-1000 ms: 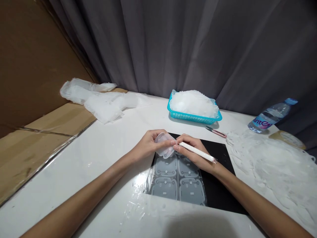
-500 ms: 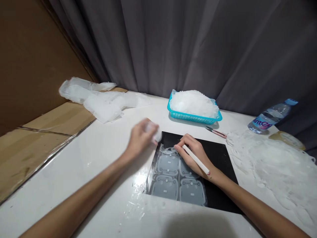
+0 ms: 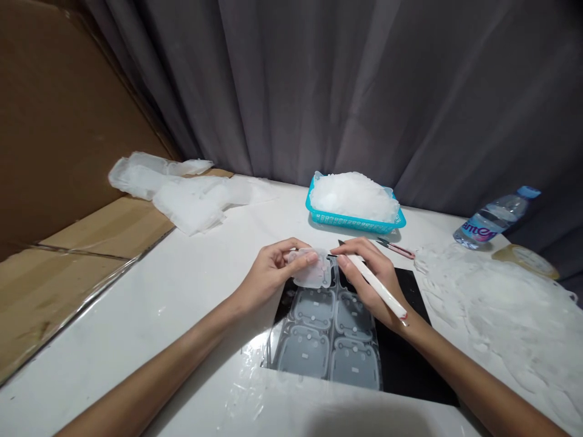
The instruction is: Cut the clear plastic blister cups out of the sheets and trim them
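Note:
My left hand [image 3: 273, 270] pinches a small translucent plastic piece [image 3: 313, 271] at the far end of a clear sheet of moulded pieces [image 3: 328, 337]. The sheet lies on a black mat [image 3: 410, 370] on the white table. My right hand [image 3: 371, 282] grips a white pen-like knife [image 3: 377, 286], its tip pointing at the piece the left hand holds. Both hands meet over the mat's far edge.
A turquoise basket [image 3: 350, 221] heaped with white plastic pieces stands behind the mat. A small pink cutter [image 3: 395, 247] lies beside it. A water bottle [image 3: 496, 218] and a spread of plastic scraps [image 3: 501, 303] are at the right. Plastic bags [image 3: 182, 191] and cardboard [image 3: 91, 237] lie at the left.
My left hand swung out to the left with a piece, then came back to the sheet's far end and pinched another piece. My right hand stayed on the mat with the knife.

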A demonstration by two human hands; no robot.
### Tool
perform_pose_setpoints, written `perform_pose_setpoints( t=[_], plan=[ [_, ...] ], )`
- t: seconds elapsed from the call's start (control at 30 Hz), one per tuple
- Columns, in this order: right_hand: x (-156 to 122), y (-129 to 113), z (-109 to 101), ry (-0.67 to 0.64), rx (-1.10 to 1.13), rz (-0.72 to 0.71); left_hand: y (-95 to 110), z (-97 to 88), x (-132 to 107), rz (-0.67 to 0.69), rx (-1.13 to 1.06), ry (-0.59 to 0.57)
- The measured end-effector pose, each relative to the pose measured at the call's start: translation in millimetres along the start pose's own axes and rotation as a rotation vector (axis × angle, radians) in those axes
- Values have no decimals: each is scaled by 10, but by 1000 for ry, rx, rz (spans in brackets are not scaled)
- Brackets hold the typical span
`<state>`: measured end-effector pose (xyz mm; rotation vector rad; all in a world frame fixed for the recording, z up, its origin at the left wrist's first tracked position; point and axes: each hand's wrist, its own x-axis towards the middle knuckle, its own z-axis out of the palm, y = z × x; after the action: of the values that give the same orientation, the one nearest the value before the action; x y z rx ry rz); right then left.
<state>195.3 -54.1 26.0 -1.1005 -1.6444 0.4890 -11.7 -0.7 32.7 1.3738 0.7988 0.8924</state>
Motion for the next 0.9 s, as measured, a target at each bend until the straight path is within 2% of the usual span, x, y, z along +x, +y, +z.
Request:
perform_pose_setpoints(
  t=[0.13,0.7,0.9],
  plan=[
    [-3,-56,-16,-75,93,-5,37,22,-31,-38,-26,-3],
    [41,-13,-48,-117,263,236,59,72,-60,-88,-41,-39],
    [46,56,-29,-127,288,257,69,48,-57,-84,-32,-63]
  ],
)
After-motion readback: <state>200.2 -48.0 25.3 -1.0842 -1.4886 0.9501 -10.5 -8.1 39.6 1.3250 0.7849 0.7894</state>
